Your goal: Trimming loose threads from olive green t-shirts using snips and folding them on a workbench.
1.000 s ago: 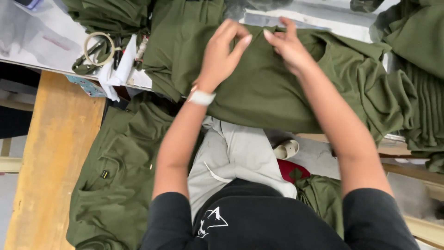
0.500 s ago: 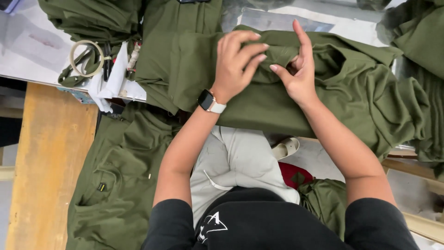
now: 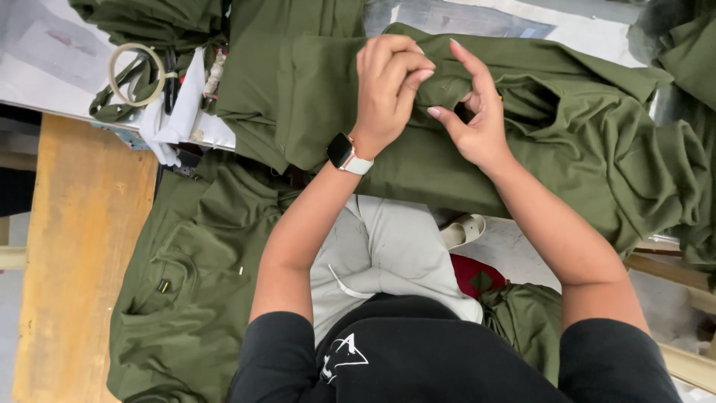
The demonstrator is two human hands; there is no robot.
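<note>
Olive garment (image 3: 447, 157), fold pinched between both hands' grip

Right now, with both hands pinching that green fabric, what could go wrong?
1. The left hand and right hand grip one small bunched spot of the olive garment; a hard pull might strain it.
2. Much of the garment hangs over the table edge, so it could slide off.
3. The tape roll and scissors lie among nearby cloth and could snag.
</note>
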